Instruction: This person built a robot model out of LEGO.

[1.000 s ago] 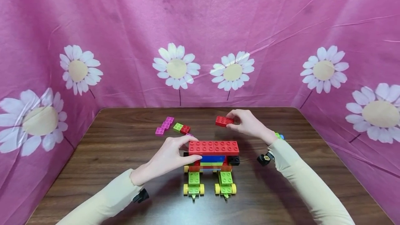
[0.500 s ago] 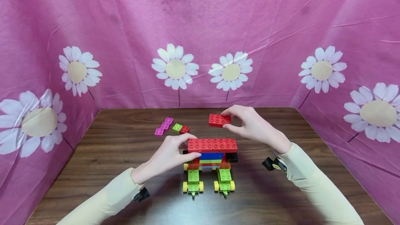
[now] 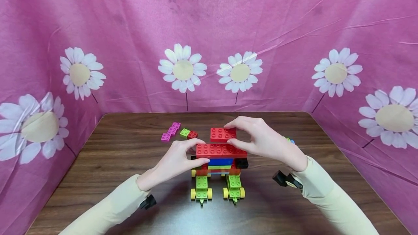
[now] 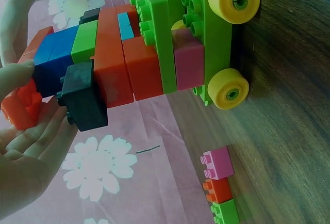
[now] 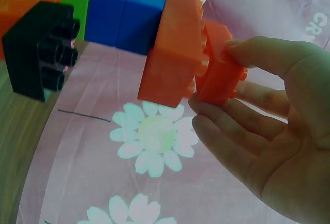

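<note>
A tall model of toy building bricks point(image 3: 220, 162) stands on lime green wheeled bases point(image 3: 201, 188) with yellow wheels. Two red bricks point(image 3: 209, 150) lie end to end across its top, over blue bricks point(image 5: 129, 12). My left hand point(image 3: 176, 157) grips the left end of that red top between thumb and fingers. Pinched at its right end by my right hand point(image 3: 261, 137), a loose red brick point(image 3: 219, 134) hangs close over the back of the top row, studs up. A black brick point(image 3: 242, 163) sticks out at the model's right side, and another black brick point(image 4: 85, 95) at its left.
Behind the model to the left, joined magenta bricks point(image 3: 171, 131) lie on the brown wooden table point(image 3: 114, 148), beside a lime brick point(image 3: 185, 132) and a small red brick point(image 3: 193, 134). Something green and blue point(image 3: 290, 140) is partly hidden behind the right wrist. Pink flowered cloth point(image 3: 209, 17) hangs around.
My right hand has carried the red brick leftward and nearer, from behind the model to just over its top. The left hand has kept its grip on the model.
</note>
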The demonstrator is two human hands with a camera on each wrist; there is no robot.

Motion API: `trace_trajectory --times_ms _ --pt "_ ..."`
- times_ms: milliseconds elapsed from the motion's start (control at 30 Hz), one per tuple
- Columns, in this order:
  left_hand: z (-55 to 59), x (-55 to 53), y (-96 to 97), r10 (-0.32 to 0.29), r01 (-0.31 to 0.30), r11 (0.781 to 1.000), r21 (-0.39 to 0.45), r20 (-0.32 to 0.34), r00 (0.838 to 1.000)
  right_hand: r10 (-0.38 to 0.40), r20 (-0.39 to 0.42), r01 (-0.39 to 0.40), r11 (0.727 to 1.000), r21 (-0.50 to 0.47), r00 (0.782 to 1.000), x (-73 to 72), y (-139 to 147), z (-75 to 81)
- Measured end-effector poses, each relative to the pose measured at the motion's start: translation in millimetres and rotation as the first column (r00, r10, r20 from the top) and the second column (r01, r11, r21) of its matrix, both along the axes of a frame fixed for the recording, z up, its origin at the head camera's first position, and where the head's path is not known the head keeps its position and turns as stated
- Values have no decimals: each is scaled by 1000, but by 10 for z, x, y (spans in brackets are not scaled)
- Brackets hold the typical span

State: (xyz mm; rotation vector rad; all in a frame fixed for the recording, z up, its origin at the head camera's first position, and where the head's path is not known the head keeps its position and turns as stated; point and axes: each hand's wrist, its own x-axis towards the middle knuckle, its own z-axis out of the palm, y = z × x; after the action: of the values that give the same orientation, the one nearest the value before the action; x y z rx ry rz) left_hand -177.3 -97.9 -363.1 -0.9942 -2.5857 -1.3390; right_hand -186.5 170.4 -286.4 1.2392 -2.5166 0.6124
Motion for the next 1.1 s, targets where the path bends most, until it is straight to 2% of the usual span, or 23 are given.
trace_trajectory --times_ms 267,600,933,1100 --pt "9 -3 1 -5 5 1000 -1 18 1000 59 36 -58 998 -29 998 62 -21 -32" --pt "-4 -11 -4 0 0 1000 -15 10 1000 50 97 -48 998 -29 994 94 -35 -50" --pt "9 -10 -4 3 -2 1000 -17 49 999 57 106 -54 998 -28 993 95 -28 -69" --pt "3 -14 -4 4 -3 1000 -19 43 999 66 120 -62 997 -37 991 100 -35 -90"
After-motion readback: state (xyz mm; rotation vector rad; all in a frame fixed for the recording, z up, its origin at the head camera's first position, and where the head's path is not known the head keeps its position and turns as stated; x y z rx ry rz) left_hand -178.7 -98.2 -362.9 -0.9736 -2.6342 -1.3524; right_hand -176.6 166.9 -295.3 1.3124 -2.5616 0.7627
